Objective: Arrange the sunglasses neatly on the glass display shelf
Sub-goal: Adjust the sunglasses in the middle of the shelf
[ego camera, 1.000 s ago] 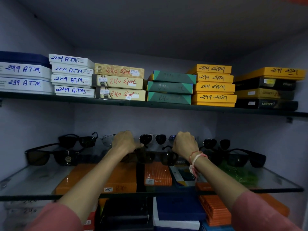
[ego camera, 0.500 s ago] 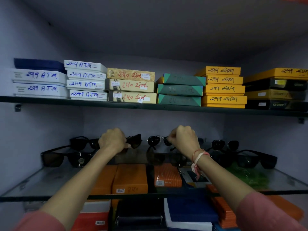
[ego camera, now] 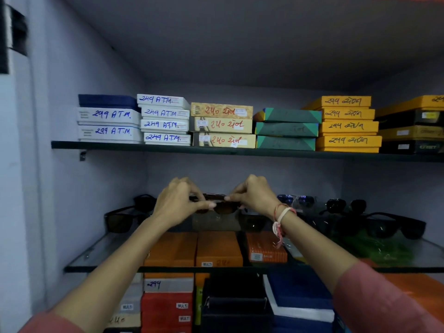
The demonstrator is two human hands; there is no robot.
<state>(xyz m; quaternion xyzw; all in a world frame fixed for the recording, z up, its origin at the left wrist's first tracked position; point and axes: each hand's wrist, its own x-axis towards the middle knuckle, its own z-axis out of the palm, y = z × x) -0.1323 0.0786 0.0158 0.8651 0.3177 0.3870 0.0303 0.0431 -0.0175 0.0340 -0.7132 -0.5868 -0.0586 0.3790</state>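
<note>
Two hands, left (ego camera: 177,203) and right (ego camera: 254,197), pinch one pair of brown sunglasses (ego camera: 217,205).

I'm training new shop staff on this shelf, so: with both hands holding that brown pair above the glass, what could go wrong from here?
1. The brown sunglasses are pinched only at their ends by the left hand and right hand; a loose grip could drop them onto the glass shelf.
2. Neighbouring pairs crowd both sides, like the black sunglasses and blue-lens pair; setting down carelessly may knock them askew.
</note>
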